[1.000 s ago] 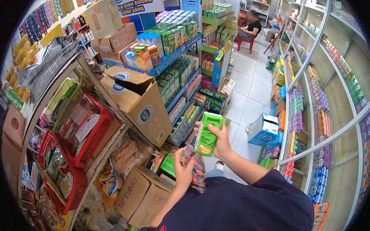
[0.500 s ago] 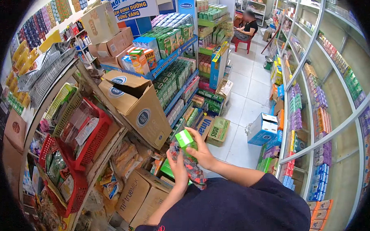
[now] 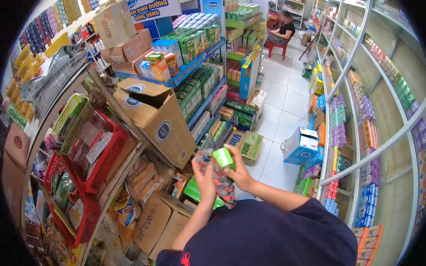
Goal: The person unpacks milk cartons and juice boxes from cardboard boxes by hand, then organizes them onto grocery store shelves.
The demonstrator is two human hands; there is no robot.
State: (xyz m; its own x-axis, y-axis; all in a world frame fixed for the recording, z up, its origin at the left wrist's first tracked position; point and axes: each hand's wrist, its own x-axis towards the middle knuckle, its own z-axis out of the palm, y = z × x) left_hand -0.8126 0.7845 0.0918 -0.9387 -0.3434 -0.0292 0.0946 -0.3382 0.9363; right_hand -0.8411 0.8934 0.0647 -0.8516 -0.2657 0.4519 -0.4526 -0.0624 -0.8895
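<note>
Green carton [image 3: 223, 158], one, right hand [image 3: 243, 174], one cloth [image 3: 224, 188]

We see an open cardboard box [image 3: 158, 121] tilted beside red baskets [image 3: 101, 158], a blue box [image 3: 301, 146] on the floor [image 3: 287, 107], and a person [image 3: 284, 29] seated far off.

The patterned cloth [image 3: 223, 186] covered the lower part of the green carton [image 3: 223, 157], so only its top showed between the left hand [image 3: 204, 173] and the right hand [image 3: 241, 173]. Its print was too small to read. Just below the left hand, a green box [image 3: 194, 190] lay partly hidden by the forearm, perhaps a carton case. The view's dark rim cut off the shelves [image 3: 385, 103] well outside both hands.
</note>
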